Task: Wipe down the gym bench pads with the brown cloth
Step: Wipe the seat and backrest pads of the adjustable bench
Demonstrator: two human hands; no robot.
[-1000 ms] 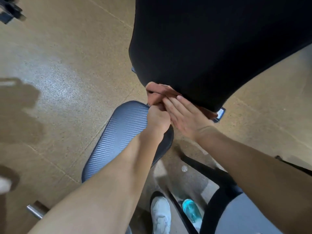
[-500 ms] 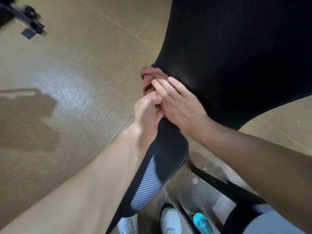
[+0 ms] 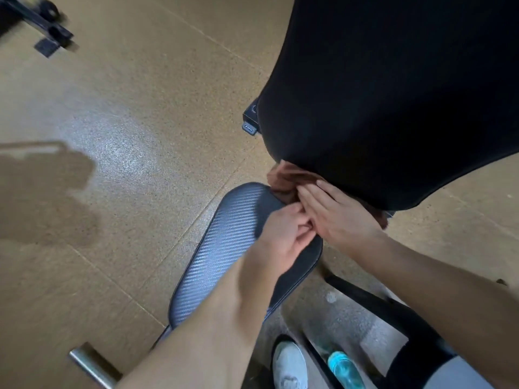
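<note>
The brown cloth (image 3: pixel 286 176) is bunched at the lower end of the large black back pad (image 3: pixel 393 102), just above the grey textured seat pad (image 3: pixel 224 248). My right hand (image 3: pixel 334 217) lies flat on the cloth with fingers extended, pressing it against the back pad's lower edge. My left hand (image 3: pixel 283 234) sits over the seat pad's top end, fingers curled and pinched at the cloth's lower part beside the right fingers. Most of the cloth is hidden under the hands and the pad.
The tan speckled floor (image 3: pixel 134 130) surrounds the bench. A black frame bar (image 3: pixel 373 301) runs below right. A white shoe (image 3: pixel 289 366) and a teal bottle (image 3: pixel 344 370) are on the floor. A metal handle (image 3: pixel 90 366) sticks out bottom left. Black equipment (image 3: pixel 47 32) stands top left.
The hands and cloth have slid down from the back pad's left side edge to its lower end by the seat pad. The view has tilted, showing more of the seat pad.
</note>
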